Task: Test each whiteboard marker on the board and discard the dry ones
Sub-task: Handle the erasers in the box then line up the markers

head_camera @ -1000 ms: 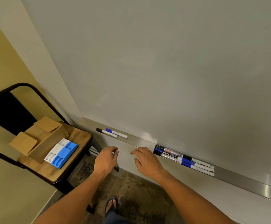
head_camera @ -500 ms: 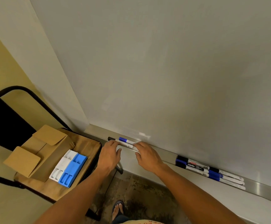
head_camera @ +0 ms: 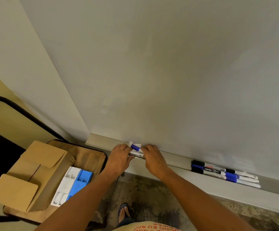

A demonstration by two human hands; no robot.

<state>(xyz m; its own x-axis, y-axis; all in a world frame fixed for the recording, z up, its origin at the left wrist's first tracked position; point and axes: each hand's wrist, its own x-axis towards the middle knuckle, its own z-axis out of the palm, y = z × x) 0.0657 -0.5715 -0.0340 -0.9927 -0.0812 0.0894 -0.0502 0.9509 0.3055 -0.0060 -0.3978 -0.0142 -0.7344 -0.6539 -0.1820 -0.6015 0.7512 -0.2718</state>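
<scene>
At the frame's lower centre both hands meet on the tray (head_camera: 177, 158). The left hand (head_camera: 119, 160) has its fingers curled over one end of two markers lying there, the thumb under the nearer one; the right hand (head_camera: 153, 160) curls over their other end. Between the hands show a blue-capped marker (head_camera: 135, 147) and, just in front of it, a white marker (head_camera: 136, 153). Whether either is lifted off the tray cannot be told.

The tray runs along the board's (head_camera: 168, 72) lower edge, from the board's left corner down toward the lower right. Well apart from the hands, at the right, a cluster of markers (head_camera: 225, 174) lies along the tray, black and blue caps, touching one another. The tray between hands and cluster is bare, as is the board above.

To the lower left a chair (head_camera: 92, 157) stands just beside the tray's left end. On its seat an open cardboard box (head_camera: 35, 174) has its flaps spread; its inside is not visible. Touching it on the right lie a white organiser (head_camera: 67, 184) and a blue organiser (head_camera: 81, 182), side by side, compartments showing nothing inside.

A sandalled foot (head_camera: 124, 212) stands on the mottled floor (head_camera: 152, 189) below.
</scene>
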